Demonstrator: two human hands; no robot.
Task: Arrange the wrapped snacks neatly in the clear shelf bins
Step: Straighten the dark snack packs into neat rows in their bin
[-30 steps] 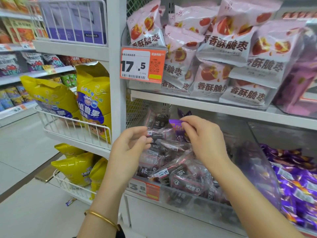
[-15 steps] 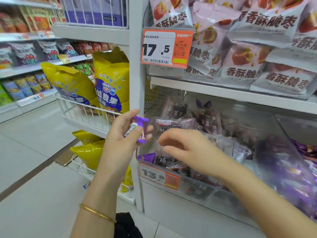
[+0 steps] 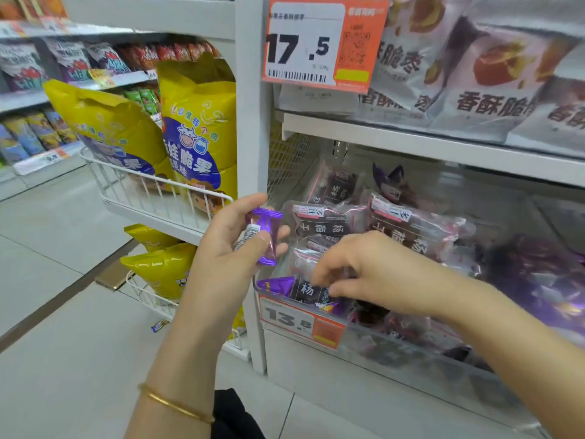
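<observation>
Left hand raised just left of the clear bin, thumb and bent fingers pinching one purple wrapped candy, label side up. Candy is held outside the bin, not in it. Judgement: it does not belong with the dark wrapped snacks and is parked in this hand so the other is free to sort.

Right hand reaches into the near-left part of the same bin, fingers bent down among the packets. Fingertips blurred; cannot tell whether they have closed on a packet or only touch it. Just below them, in the near-left corner, a second purple wrapper lies against the front wall beside a dark packet, above the 13.8 price tag. Probable target: same colour as the one held, wrong sort for this bin.

Third purple piece stands at the far side of the bin, on the heap. Neighbouring bin to the right shows a blurred mass of purple wrappers; likely where the strays belong.

Dark snacks lie in a loose heap, some flat, some tilted, labels at mixed angles. Tidying not yet done, by the look.

Elsewhere: pink-white bags on the shelf above, 17.5 price tag, yellow bags in a wire basket at left, one small candy on the floor.
</observation>
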